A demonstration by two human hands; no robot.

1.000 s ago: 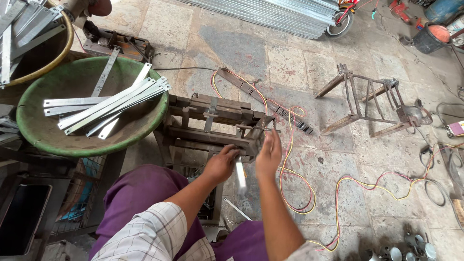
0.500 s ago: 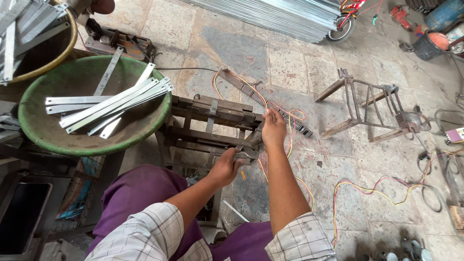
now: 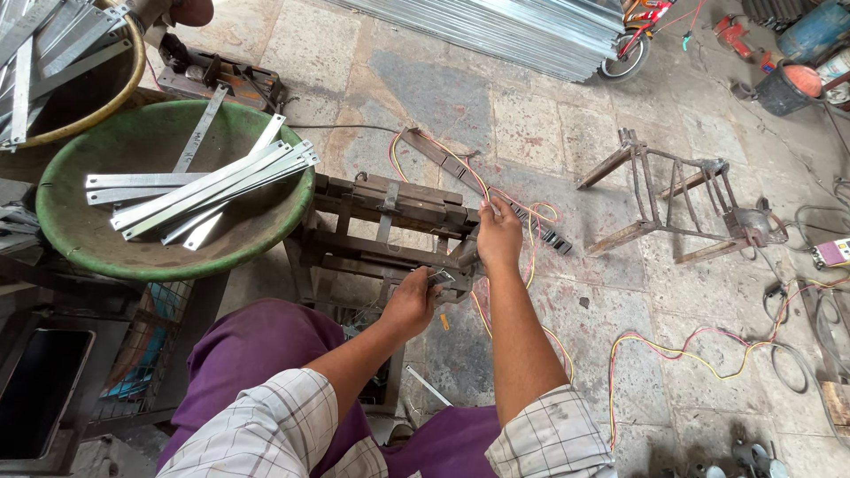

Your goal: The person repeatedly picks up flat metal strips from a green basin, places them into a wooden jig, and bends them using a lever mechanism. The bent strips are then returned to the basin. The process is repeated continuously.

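Centre of frame: rusty brown steel press jig, blocky and bolted, on a dark frame. Right hand curled around its long lever handle at the jig's right end. Left hand lower down, fingers pinched on a small shiny metal piece at the jig's front edge. Left of frame: round green basin, scuffed, holding flat galvanised strips. Red-and-yellow twisted wire snaking over rough stone paving. Right of centre: bare rusted angle-iron stand, tipped over.
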